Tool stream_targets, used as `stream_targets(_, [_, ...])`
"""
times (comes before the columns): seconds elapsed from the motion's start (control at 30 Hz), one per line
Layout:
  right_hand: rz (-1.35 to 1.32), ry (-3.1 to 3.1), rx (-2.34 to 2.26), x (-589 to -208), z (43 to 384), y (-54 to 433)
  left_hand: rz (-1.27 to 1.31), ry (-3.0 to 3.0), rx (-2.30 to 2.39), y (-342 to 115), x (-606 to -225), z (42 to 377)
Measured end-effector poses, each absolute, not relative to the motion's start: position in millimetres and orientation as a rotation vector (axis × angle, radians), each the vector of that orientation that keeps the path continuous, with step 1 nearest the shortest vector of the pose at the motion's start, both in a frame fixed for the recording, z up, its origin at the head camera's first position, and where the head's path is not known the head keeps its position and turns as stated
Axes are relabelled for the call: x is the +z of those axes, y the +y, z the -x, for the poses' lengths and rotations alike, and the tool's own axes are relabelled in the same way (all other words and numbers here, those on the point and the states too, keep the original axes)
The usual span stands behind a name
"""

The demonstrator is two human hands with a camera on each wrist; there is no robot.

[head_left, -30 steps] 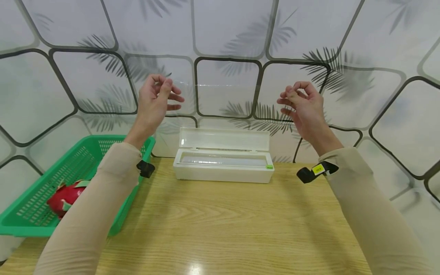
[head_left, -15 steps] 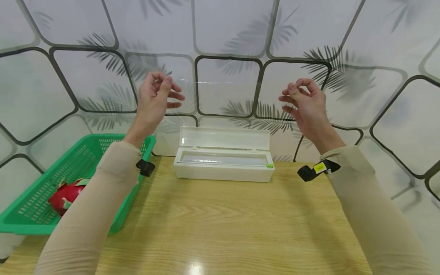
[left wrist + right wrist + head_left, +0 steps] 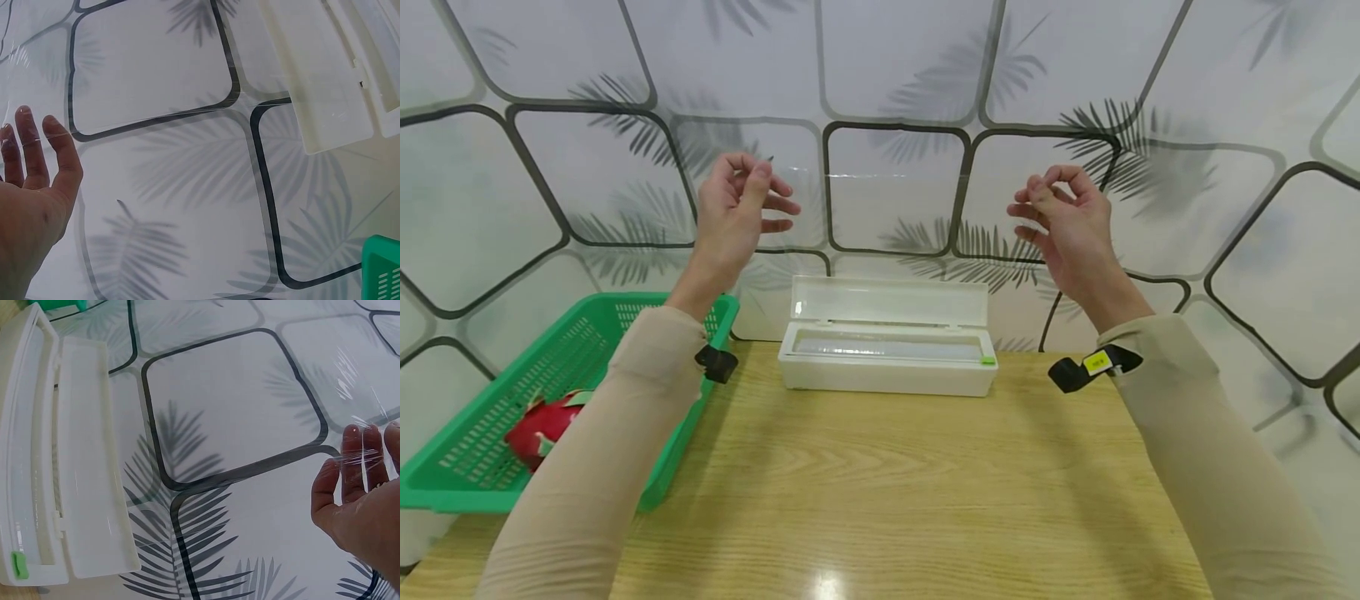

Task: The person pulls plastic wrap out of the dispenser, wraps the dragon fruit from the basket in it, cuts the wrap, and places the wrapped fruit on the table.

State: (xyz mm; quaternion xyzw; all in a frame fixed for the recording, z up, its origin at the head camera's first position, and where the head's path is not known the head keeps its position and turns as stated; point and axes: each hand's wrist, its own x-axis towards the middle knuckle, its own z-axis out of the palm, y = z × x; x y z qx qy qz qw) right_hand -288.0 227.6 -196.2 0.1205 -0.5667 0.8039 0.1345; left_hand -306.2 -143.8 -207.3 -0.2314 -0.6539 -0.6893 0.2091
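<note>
Both hands (image 3: 736,204) (image 3: 1070,223) slightly higher than before, clear film (image 3: 887,176) in each one's pinch.

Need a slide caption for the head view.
Left hand and right hand hold clear film between them above an open white box, with red fruit in a green basket.

From the head I look forward and down over the left hand (image 3: 736,204), right hand (image 3: 1069,218) and box (image 3: 887,380). Each wrist view sits nearer, tilted, facing the wall (image 3: 895,67) past its own hand; both catch the box, at opposite edges.
</note>
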Motion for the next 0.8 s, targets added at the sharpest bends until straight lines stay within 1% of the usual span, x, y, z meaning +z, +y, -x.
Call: stream_targets(0.8, [-0.370, -1.655, 2.295, -190.7, 284.8, 227.0, 0.637, -1.857, -1.904, -144.4, -200.3, 304.3])
